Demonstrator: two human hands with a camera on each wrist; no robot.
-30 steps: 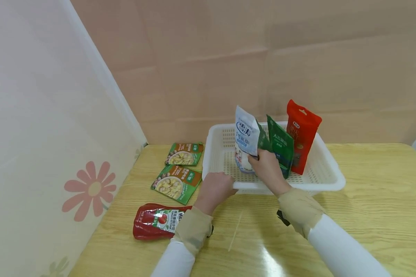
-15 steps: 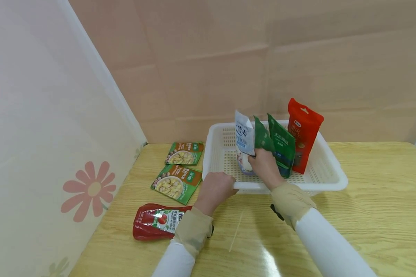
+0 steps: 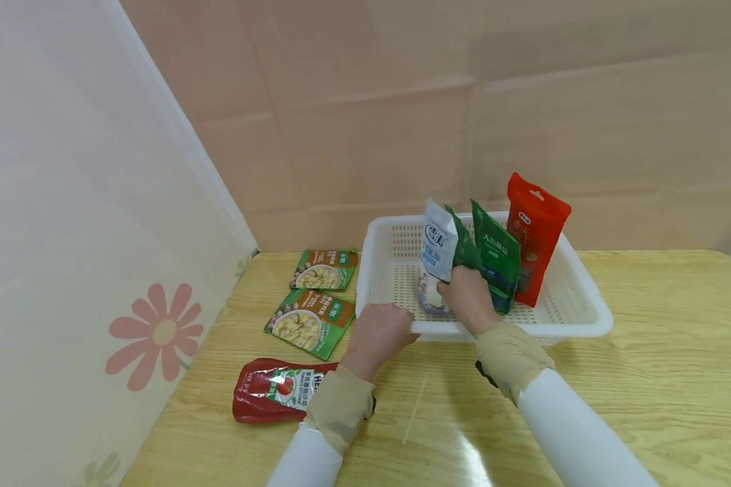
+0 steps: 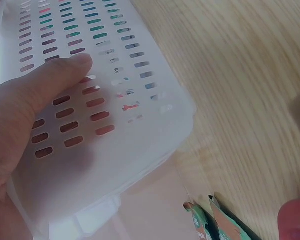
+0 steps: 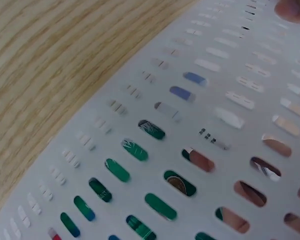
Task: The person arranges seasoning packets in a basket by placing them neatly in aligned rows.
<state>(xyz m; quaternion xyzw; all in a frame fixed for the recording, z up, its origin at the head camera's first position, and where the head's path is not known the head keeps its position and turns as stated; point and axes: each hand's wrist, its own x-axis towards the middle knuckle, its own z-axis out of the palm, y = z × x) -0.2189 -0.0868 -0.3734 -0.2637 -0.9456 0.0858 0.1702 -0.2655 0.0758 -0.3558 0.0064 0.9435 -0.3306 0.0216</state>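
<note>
My left hand grips the near left rim of a white plastic basket, its thumb pressed on the outer slotted wall in the left wrist view. Inside the basket, my right hand holds a white-and-blue pouch standing upright, thumb on its near side; the other fingers are hidden. Right behind that pouch stands a green packet. Another green packet leans to its right, and a red bag rises beside it. Through the slots in the right wrist view, green packaging shows.
Two green-and-orange soup packets lie on the wooden table left of the basket. Nearer me is a red ketchup pouch, partly behind my left forearm. A white wall bounds the left, a pinkish backdrop the back.
The white-and-blue pouch has sunk lower into the basket and shifted slightly right, toward the green packets. My right forearm has come left. The left hand keeps its place on the rim.
</note>
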